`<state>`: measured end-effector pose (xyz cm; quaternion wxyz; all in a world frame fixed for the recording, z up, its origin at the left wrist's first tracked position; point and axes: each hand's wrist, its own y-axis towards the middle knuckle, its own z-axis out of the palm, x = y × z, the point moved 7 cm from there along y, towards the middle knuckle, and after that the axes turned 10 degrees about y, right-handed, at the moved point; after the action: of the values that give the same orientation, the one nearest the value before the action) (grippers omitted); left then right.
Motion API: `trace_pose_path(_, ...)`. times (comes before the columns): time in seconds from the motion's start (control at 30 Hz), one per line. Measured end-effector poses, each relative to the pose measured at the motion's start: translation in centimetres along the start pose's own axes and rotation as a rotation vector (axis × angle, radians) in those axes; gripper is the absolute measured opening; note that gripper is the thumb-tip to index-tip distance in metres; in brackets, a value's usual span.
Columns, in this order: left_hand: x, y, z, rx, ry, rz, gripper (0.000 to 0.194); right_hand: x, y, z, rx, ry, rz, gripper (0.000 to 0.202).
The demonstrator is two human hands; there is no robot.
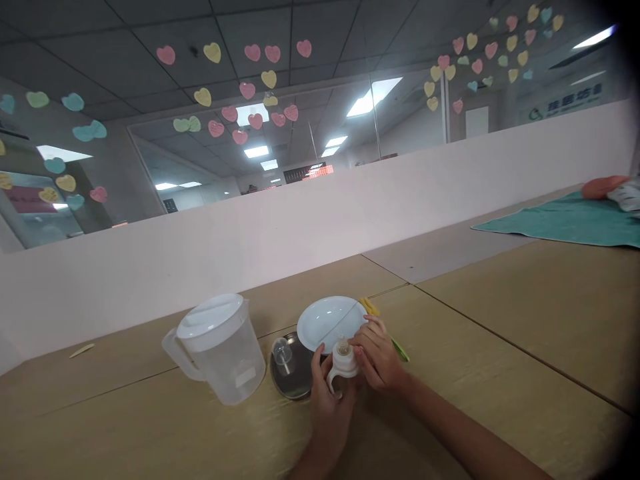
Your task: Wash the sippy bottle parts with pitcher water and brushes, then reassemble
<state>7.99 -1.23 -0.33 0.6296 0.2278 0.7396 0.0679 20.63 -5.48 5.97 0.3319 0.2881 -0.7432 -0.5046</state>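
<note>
This looks like an office or a classroom; I can't tell which. Big glass (410,47) stands above a low white wall (300,223). Paper hearts (166,55) dot the glass. It shows square ceiling tiles (60,27) and flat, bright lights (375,97). Long, plain tables (465,380) stand below.

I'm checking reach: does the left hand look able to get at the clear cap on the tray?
Probably yes: only metal tray lies between the left hand and the clear cap, though that hand holds the bottle.
</note>
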Motion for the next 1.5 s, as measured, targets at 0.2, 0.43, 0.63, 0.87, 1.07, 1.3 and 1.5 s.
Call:
trace_pose_path(0.2, -1.1, 0.1, 0.1, 0.035, 0.014, 0.027, 0.051, 1.4, 0.0, 0.1, -0.031, 0.026, -0.072, 0.015)
trace_pose_path(0.43, -1.6, 0.1, -0.2, 0.063, 0.019, 0.020, 0.056, 3.4, 0.2, 0.1, -0.030, 0.142, -0.145, 0.018)
trace_pose_path(0.63, -1.9, 0.0, -0.4, 0.042, 0.008, 0.077, 0.043, 4.3, 0.0, -0.2, -0.056, 0.169, -0.147, 0.019)
trace_pose_path(0.87, -2.0, 0.0, -0.4, 0.063, 0.057, 0.029, 0.049, -0.7, -1.2, 1.3, -0.084, 0.516, 0.489, 0.033)
trace_pose_path(1.07, -1.6, -0.1, -0.6, 0.057, 0.069, 0.035, 0.054, -1.4, -0.8, 2.6, 0.078, 0.449, 0.531, 0.035)
trace_pose_path(1.3, -1.1, -0.3, -0.5, 0.088, 0.103, 0.071, 0.060, -0.6, -0.5, 2.7, 0.126, 0.185, 0.451, 0.031)
trace_pose_path(1.5, -2.9, -0.2, -0.1, 0.128, 0.109, 0.167, 0.056, -0.6, -0.9, 2.3, -0.097, 0.152, 0.483, 0.025)
